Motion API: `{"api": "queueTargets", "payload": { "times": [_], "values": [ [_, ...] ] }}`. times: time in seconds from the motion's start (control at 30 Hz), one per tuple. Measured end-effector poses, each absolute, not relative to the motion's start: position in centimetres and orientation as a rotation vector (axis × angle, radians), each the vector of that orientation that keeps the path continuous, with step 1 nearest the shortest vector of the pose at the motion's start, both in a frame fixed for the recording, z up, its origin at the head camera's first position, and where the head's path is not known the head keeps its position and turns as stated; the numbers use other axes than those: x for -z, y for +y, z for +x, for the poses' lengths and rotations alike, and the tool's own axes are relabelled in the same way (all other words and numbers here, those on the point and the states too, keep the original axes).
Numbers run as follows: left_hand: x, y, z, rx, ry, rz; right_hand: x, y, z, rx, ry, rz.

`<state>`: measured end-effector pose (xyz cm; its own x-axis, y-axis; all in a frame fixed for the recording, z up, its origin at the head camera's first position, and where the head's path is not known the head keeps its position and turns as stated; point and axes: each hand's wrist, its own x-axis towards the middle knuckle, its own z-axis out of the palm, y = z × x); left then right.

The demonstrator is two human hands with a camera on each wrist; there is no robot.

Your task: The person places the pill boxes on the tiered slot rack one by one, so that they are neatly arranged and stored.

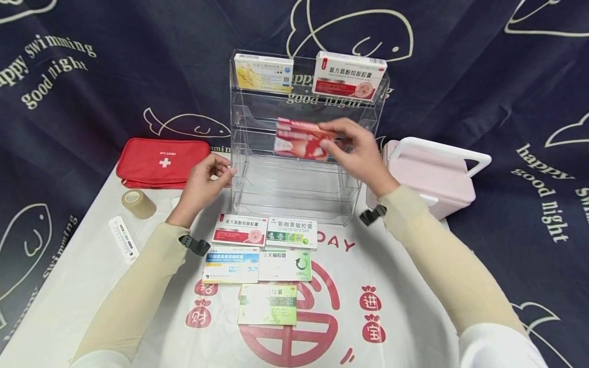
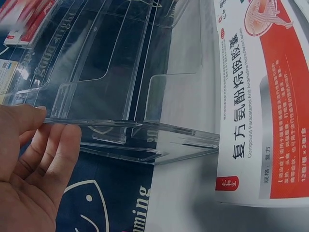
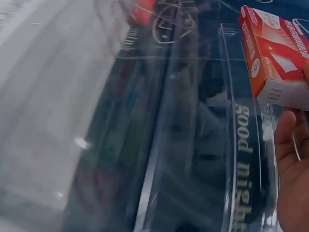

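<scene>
Right grip (image 1: pixel 356 153) pinches my red medicine box (image 1: pixel 299 139) by its right end, held before the clear rack's (image 1: pixel 294 186) middle tiers; contact with the rack, I can't tell. My left grip (image 1: pixel 204 184) pinches the rack's left edge. Five boxes (image 1: pixel 285 266) lie on the tabletop (image 1: pixel 405 306), just in front.

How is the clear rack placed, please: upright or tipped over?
The clear rack is upright: its base rests on the table, two boxes in its top tier, the left hand at its edge.

Red box (image 1: pixel 296 140) blurred, one end behind the right fingers (image 1: pixel 338 150).
</scene>
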<state>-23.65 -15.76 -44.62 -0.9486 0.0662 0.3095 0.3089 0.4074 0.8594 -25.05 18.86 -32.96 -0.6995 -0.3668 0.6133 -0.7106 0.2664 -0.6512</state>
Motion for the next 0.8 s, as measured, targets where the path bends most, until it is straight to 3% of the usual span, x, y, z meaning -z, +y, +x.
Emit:
{"api": "queueTargets", "payload": {
  "times": [0.33,0.8],
  "values": [
    [44.7,-15.8,-23.8,1.597,-2.432,-0.326,30.4,13.8,-30.0,-1.553,-2.131,0.992],
    [44.7,-15.8,-23.7,1.579,-2.432,-0.338,29.8,12.8,-31.2,-1.527,-2.15,0.948]
  ]
}}
